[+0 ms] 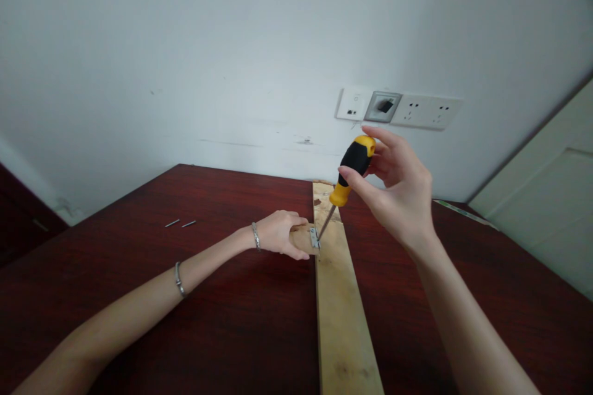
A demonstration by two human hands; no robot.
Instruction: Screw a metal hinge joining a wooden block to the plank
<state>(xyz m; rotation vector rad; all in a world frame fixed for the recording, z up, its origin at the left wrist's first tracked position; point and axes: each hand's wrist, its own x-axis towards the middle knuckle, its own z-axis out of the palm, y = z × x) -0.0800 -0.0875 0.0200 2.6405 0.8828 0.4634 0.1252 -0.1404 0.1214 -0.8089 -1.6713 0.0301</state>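
My right hand (393, 188) grips the yellow and black handle of a screwdriver (356, 160), thumb on one side and fingers on the other. The tool leans, its shaft running down to a small metal hinge (314, 237); the exact contact of the tip is too small to make out. That hinge lies where a short wooden block (300, 238) meets a long wooden plank (340, 296). Around the block, my left hand (280, 232) is closed, thumb on the near edge and fingers on the far edge, holding it against the plank's left side.
Two screws or nails (180, 223) lie to the left on the dark red table (222, 321). Behind the table rises a white wall (231, 74) with sockets and a switch panel (399, 109). A pale door (546, 197) stands at the right.
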